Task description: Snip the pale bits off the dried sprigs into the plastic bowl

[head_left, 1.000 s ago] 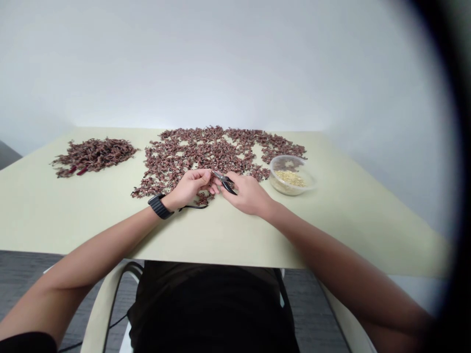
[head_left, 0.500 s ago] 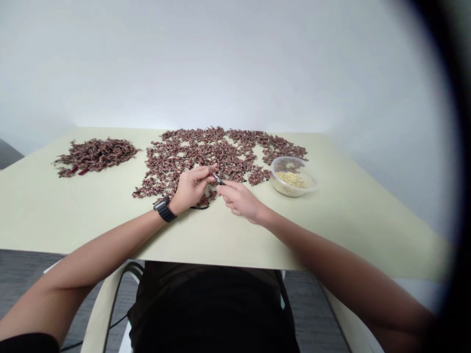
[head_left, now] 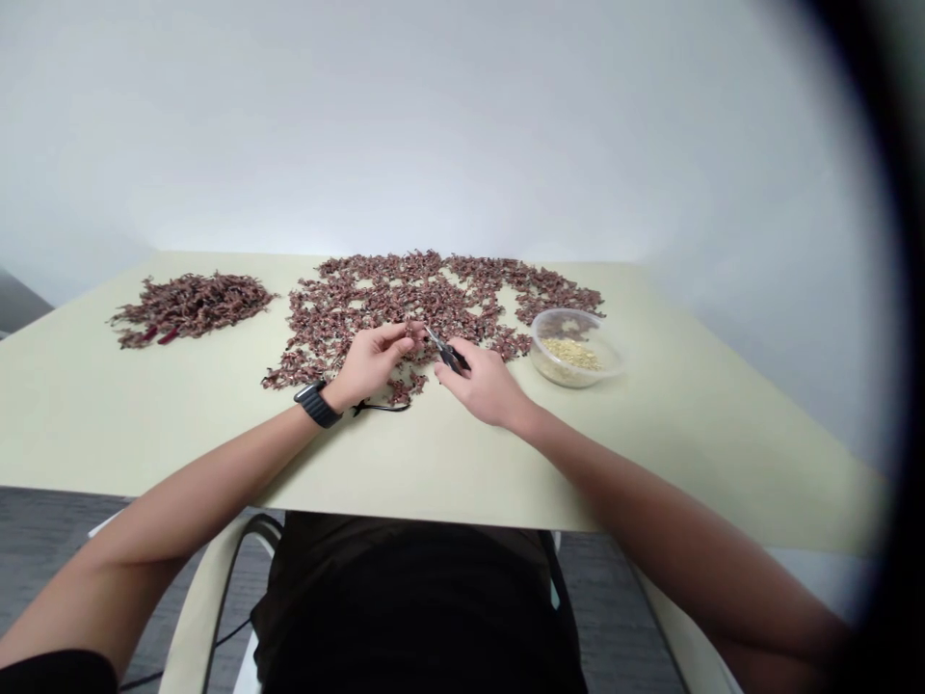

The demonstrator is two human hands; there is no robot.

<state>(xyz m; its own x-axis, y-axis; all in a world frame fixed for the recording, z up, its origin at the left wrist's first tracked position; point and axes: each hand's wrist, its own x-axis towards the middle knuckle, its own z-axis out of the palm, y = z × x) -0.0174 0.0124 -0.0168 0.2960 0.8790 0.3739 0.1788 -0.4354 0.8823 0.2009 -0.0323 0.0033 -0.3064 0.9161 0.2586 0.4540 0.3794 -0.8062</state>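
Observation:
My left hand (head_left: 370,364) is over the near side of a wide spread of small reddish-brown pieces (head_left: 390,299). Its thumb and fingers pinch what looks like one small reddish-brown piece, mostly hidden by the fingertips. My right hand (head_left: 486,386) grips small pliers (head_left: 452,360) with black handles. Their thin metal tips point up and left, close to the left fingertips. The exact kind of the reddish-brown pieces is too small to make out.
A denser heap (head_left: 198,306) of similar brown pieces lies at the left, with dark red handles at its front. To the right stands a clear round tub (head_left: 578,376) holding small yellowish bits. A black cord-like item (head_left: 383,408) lies below the left hand.
My right hand has moved slightly right and turned, so more of the pliers shows. The left hand has shifted a little left, and its fingers look straighter.

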